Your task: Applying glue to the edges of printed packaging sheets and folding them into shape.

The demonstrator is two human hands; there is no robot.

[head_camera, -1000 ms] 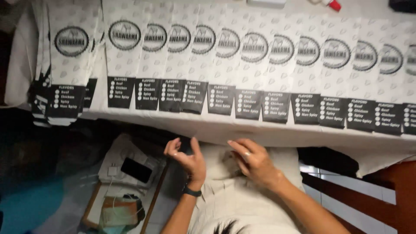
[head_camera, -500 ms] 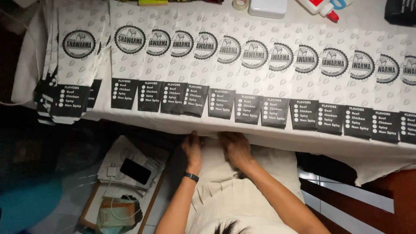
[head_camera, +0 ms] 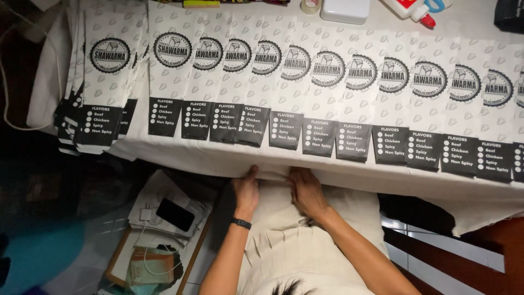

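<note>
A white-covered table (head_camera: 480,22) is spread with a row of overlapping printed paper sleeves (head_camera: 322,104).

The left hand (head_camera: 246,189) and right hand (head_camera: 307,190) are laid flat, fingers extended, against the hanging edge of the tablecloth (head_camera: 273,166), with nothing grasped. A separate stack of sleeves (head_camera: 101,93) is seen at the left end. Below, a dark phone (head_camera: 174,214) is rested on a folded cloth, beside a shallow tray (head_camera: 117,262) holding a packet and a white cable.
</note>
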